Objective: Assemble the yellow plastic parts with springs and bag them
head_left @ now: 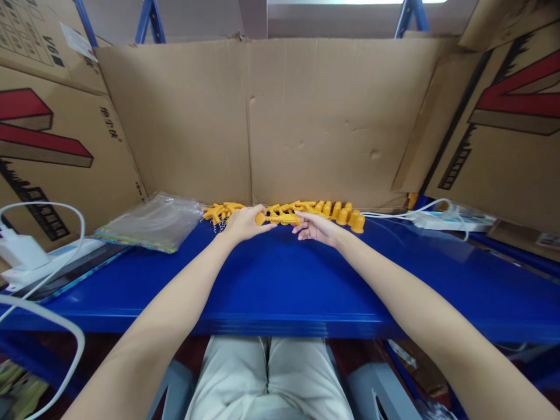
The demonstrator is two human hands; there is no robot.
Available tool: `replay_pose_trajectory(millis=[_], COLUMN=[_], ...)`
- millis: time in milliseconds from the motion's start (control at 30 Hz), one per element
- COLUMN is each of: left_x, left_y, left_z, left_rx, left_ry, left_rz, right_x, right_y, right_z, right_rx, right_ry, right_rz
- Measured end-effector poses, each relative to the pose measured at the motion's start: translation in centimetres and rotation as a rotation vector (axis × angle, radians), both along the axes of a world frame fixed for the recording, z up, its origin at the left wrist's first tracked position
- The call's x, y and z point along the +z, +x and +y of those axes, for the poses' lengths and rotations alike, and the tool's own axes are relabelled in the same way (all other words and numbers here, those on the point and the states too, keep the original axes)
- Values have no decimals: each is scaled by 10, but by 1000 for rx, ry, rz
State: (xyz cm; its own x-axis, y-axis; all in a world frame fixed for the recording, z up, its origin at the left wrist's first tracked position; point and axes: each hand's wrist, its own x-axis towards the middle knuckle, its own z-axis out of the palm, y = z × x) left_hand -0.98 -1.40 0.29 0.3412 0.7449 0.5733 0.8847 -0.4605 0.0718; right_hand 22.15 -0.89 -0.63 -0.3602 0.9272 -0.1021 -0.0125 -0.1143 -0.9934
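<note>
The left hand (245,224) is curling partly closed, its thumb and fingers gripping the round end of a slim yellow piece (286,219), which is lying roughly level between the two hands above the far part of the blue table (280,286); the right hand (315,227) is holding its fingers loosely bent, thumb and forefinger meeting near the piece's other end, though whether they are pinching it I cannot tell; behind the hands, yellow parts (219,211) are lying in a line, and yellow cups (343,213) are standing to the right; clear plastic bags (153,221) are resting on the left; a cardboard panel (332,116) is rising behind
</note>
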Motion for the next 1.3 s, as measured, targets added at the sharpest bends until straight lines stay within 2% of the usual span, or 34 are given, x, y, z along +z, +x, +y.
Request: replay_pose_trajectory(millis=[133,300,400,500,567,667,767,900,1033,1167,1300], left_x=[0,0,0,-2,-4,-7,-9,-9,-10,-11,-10], left_y=[1,2,1,0,1,3,5,6,5,5,7], left_z=[-2,-3,-2,2,5,6,6,6,8,8,6], left_rx=[-16,-89,-101,-73,-54,-64,-100,-114,-117,-133,-125], left_ry=[-7,-16,-10,-59,-105,-138,-144,-146,-147,-144,-153], left_rz=[-36,-118,-192,-139,-72,-31,-11,14,-2,-3,6], right_x=[6,12,11,7,4,0,0,0,-1,-7,-11], right_y=[-1,0,7,17,22,22,10,-16,-34,-40,-37], right_z=[-5,-4,4,18,27,35,34,29,31,36,35], right_rx=[4,-58,-225,-412,-522,-616,-554,-359,-296,-305,-313], right_ry=[-43,42,194,463,670,930,1083,1088,1042,1029,983], right_rz=[87,100,128,80,-28,-320,-714,-1213,-1510,-1572,-1503])
